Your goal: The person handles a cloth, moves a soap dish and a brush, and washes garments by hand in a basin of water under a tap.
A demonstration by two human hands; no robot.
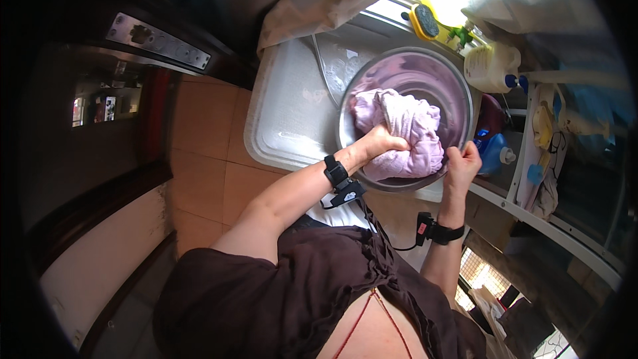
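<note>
A bunched pale pink cloth (403, 109), seemingly a towel or garment, lies in a round metal basin (451, 72). My left hand (383, 140) presses into the cloth from the near side, its thumb and fingers closed around a fold. At the basin's near right rim, my right hand (461, 162) is closed, fingers curled over the edge. The far inside of the basin shows bare, shiny metal with a pinkish reflection. The underside of the cloth is hidden.
The basin stands at the right end of a large pale sink (294, 109), where a thin hose (324, 72) runs. A yellow scrub brush (423, 22), a white jug (491, 67) and a blue bottle (493, 152) sit beyond and right. A white shelf frame (538, 224) borders the right.
</note>
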